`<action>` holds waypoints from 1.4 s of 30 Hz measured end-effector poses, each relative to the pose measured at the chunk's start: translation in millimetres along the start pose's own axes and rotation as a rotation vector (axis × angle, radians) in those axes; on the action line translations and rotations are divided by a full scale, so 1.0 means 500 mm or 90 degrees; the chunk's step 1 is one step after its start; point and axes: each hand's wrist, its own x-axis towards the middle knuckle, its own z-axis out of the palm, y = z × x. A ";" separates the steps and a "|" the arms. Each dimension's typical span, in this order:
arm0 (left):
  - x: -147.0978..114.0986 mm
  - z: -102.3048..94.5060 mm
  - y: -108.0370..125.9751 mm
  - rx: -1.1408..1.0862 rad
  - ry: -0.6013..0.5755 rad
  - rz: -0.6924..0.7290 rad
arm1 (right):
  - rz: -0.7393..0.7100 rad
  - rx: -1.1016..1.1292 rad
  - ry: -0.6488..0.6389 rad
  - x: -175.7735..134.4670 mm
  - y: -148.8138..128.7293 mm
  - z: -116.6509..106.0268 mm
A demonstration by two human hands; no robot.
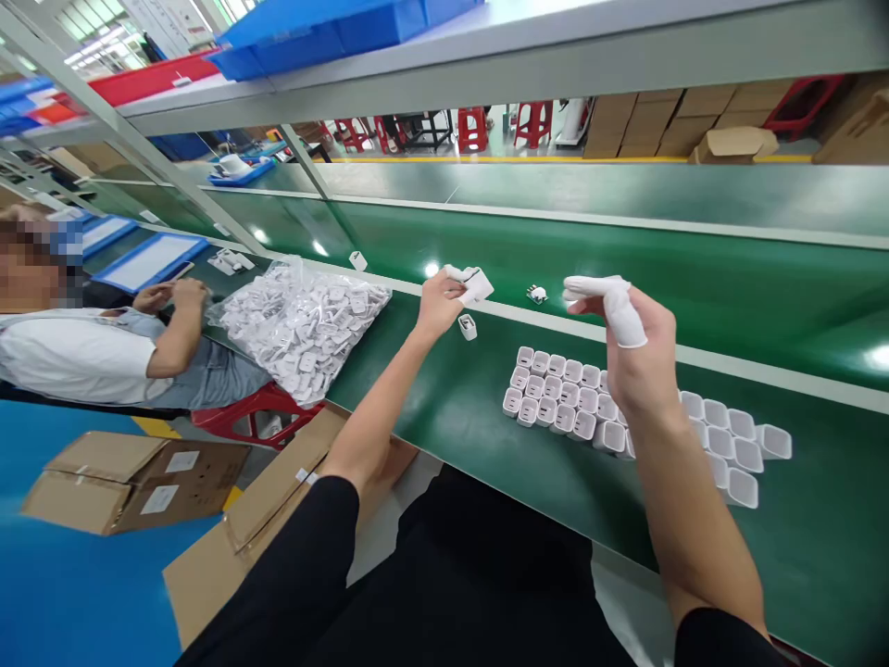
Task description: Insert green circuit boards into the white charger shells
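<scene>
My left hand (440, 306), with white cots on its fingers, pinches a small white plastic housing (479, 285) over the edge of the green conveyor belt. Just below it, a similar white housing (468, 326) with something inside lies on the bench. My right hand (635, 338), also in white finger cots, hovers with its fingers stretched leftward; I see nothing held in it. A small circuit board with a white part (537, 294) rests on the belt between my hands. Rows of open white housings (569, 395) stand beneath my right forearm, which hides some of them.
A clear bag of white plastic parts (306, 324) lies at the left, beside a seated person (97, 347). One more housing (357, 260) sits by the belt edge. Cardboard boxes (131, 482) stand on the floor. A shelf (528, 65) with blue bins crosses above.
</scene>
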 end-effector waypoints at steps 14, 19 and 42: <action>0.218 0.071 -0.178 0.231 -0.028 0.028 | -0.025 -0.219 0.006 0.023 0.013 -0.039; 0.246 -0.036 -0.192 0.238 0.121 0.042 | 0.086 -0.579 -0.217 0.149 0.119 0.007; 0.291 -0.135 -0.304 0.131 0.284 -0.063 | 0.152 -0.749 -0.432 0.320 0.460 0.190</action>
